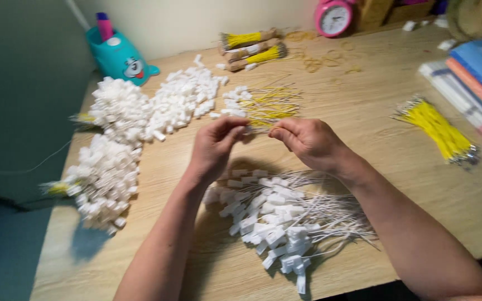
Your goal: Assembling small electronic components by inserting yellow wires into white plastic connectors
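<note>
My left hand (214, 146) and my right hand (307, 142) meet above the middle of the wooden table (375, 167). Their fingertips pinch a thin yellow wire with a small white connector (256, 127) between them. Below my wrists lies a heap of white wires with white connectors (283, 217). Just beyond my fingers is a loose spread of yellow wires with connectors (263, 103).
Piles of white plastic connectors (140, 111) cover the left side, with another clump (104, 181) nearer the edge. A bundle of yellow wires (436, 128) lies right, by stacked books (475, 83). Tied wire bundles (252, 47), a pink clock (333, 18) and a teal pen holder (119, 56) stand at the back.
</note>
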